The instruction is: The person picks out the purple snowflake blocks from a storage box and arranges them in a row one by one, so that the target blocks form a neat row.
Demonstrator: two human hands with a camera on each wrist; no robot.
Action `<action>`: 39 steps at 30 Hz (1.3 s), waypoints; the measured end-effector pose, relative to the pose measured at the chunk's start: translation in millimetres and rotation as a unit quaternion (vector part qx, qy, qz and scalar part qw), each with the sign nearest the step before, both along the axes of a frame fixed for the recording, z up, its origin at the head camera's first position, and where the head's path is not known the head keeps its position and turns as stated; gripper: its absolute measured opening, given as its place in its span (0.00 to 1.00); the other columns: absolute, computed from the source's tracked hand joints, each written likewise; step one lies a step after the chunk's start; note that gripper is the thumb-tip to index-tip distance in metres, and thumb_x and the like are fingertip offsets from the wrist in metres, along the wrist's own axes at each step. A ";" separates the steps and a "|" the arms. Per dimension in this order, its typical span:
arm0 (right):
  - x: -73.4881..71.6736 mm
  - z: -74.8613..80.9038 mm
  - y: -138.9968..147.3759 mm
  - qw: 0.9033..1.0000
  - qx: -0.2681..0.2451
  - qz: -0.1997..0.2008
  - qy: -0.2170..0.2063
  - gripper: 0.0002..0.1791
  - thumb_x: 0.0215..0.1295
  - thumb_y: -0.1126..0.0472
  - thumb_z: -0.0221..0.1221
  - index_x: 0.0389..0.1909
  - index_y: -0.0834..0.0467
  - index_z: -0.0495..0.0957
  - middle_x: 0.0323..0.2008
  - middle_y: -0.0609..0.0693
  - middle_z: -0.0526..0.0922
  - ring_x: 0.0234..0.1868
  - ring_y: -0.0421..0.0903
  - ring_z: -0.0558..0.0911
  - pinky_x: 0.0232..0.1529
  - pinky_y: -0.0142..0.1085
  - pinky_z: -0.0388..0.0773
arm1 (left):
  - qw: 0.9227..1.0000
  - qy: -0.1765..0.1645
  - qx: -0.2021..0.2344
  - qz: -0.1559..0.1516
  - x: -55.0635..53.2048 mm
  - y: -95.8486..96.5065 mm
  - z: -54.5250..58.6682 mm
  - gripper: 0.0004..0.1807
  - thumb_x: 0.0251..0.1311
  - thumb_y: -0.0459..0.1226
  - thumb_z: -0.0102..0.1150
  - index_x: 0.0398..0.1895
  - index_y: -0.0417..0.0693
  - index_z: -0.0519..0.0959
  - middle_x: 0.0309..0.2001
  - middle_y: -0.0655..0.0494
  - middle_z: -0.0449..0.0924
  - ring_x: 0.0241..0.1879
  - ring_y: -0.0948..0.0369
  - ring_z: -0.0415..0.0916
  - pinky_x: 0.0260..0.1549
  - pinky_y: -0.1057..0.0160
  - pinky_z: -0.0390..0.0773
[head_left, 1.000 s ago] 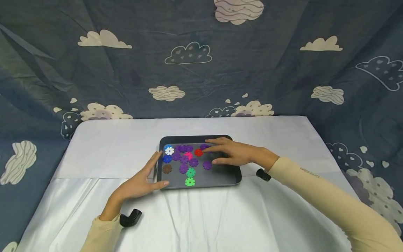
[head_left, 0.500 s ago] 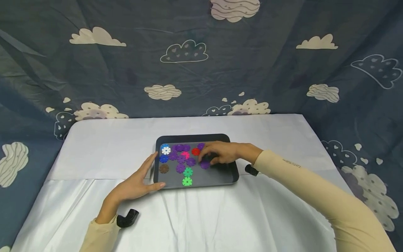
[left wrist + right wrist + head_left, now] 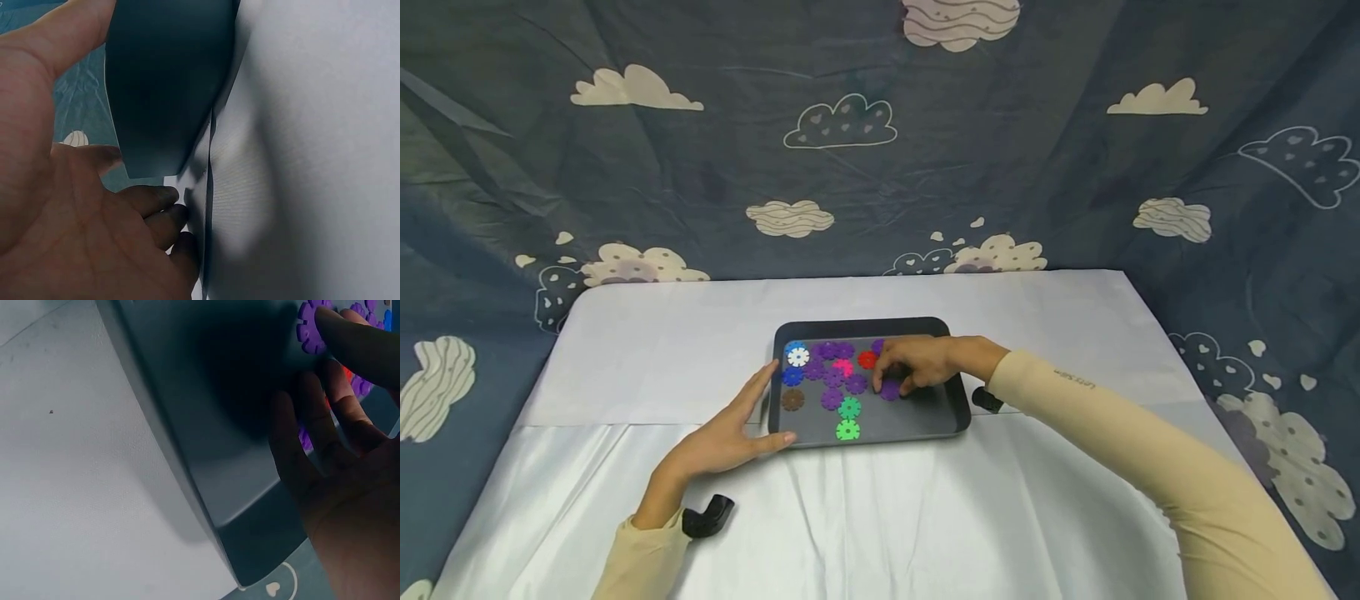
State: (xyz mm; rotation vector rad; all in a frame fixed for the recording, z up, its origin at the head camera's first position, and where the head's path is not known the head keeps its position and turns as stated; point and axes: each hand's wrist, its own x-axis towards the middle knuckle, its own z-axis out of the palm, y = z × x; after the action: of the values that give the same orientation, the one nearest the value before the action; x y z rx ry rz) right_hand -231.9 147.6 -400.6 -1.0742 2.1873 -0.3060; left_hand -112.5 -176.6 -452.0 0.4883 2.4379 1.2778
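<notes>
A dark grey tray holds small notched plastic discs. My right hand reaches over its right half, with thumb and index finger pinching a purple notched disc that lies at the tray floor. In the right wrist view, the thumb overlaps that purple disc while the other fingers spread beside it. A red disc lies just left of the knuckles, and another purple disc is partly covered by the hand. My left hand rests along the tray's left side, fingers straight, thumb at the front left corner.
Several purple discs cluster left of centre around a pink one. White, blue and brown discs line the left side; two green discs sit near the front. A white cloth covers the table.
My right hand has lowered from above the tray's upper right, its outstretched fingers bending down to the purple disc. The left hand stays at the tray; the head view shifted slightly.
</notes>
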 end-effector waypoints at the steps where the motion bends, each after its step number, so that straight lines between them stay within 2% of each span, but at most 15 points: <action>1: 0.1 0.1 -0.3 1.000 0.004 0.001 0.002 0.17 0.62 0.67 0.67 0.49 0.46 0.84 0.52 0.48 0.75 0.52 0.44 0.73 0.60 0.40 0.71 | 1.000 0.002 -0.002 0.000 -0.1 0.5 0.2 0.59 0.60 0.53 0.68 0.82 0.56 0.36 0.81 0.40 0.32 0.78 0.35 0.34 0.68 0.26 0.46; 7: 0.7 -1.5 -2.6 1.000 0.005 0.020 0.022 0.17 0.61 0.68 0.67 0.48 0.48 0.84 0.52 0.46 0.76 0.54 0.42 0.73 0.65 0.41 0.69 | 1.000 0.005 -0.007 0.001 0.4 1.0 0.1 0.59 0.60 0.53 0.68 0.82 0.54 0.36 0.81 0.39 0.32 0.78 0.35 0.34 0.68 0.25 0.47; 18: 3.8 -6.5 -6.6 0.998 0.024 0.025 0.057 0.16 0.57 0.70 0.70 0.42 0.48 0.80 0.44 0.46 0.73 0.47 0.44 0.70 0.59 0.41 0.70 | 1.000 0.001 -0.010 0.005 -1.1 1.5 -0.7 0.60 0.59 0.54 0.69 0.82 0.56 0.36 0.81 0.40 0.31 0.78 0.36 0.34 0.68 0.25 0.47; 20: 4.4 -7.5 -6.5 0.998 0.026 0.022 0.058 0.16 0.57 0.70 0.69 0.40 0.49 0.79 0.42 0.47 0.72 0.45 0.44 0.69 0.54 0.40 0.71 | 1.000 0.002 -0.009 0.004 -0.6 1.4 -0.9 0.60 0.59 0.54 0.68 0.82 0.56 0.36 0.81 0.40 0.31 0.78 0.35 0.34 0.68 0.25 0.47; 25: 4.6 -8.4 -6.5 0.998 0.025 0.021 0.059 0.15 0.57 0.71 0.69 0.38 0.50 0.77 0.40 0.47 0.71 0.43 0.44 0.69 0.49 0.38 0.70 | 1.000 0.002 -0.002 0.004 -0.5 0.8 -1.8 0.60 0.60 0.53 0.68 0.82 0.56 0.36 0.81 0.39 0.30 0.78 0.35 0.34 0.67 0.24 0.47; 39: 1.5 -10.1 -4.0 0.998 0.017 0.017 0.056 0.13 0.57 0.69 0.70 0.34 0.52 0.76 0.38 0.46 0.73 0.42 0.43 0.69 0.48 0.38 0.70 | 1.000 0.001 -0.004 0.005 -1.5 -0.1 -3.3 0.60 0.59 0.54 0.68 0.82 0.57 0.36 0.81 0.40 0.30 0.78 0.35 0.33 0.67 0.25 0.48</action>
State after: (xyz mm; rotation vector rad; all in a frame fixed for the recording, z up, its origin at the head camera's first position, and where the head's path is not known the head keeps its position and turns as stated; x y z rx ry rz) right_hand -230.4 143.7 -410.6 -1.1321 2.2617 -0.1965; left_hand -114.0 -176.7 -455.3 0.4760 2.4490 1.2712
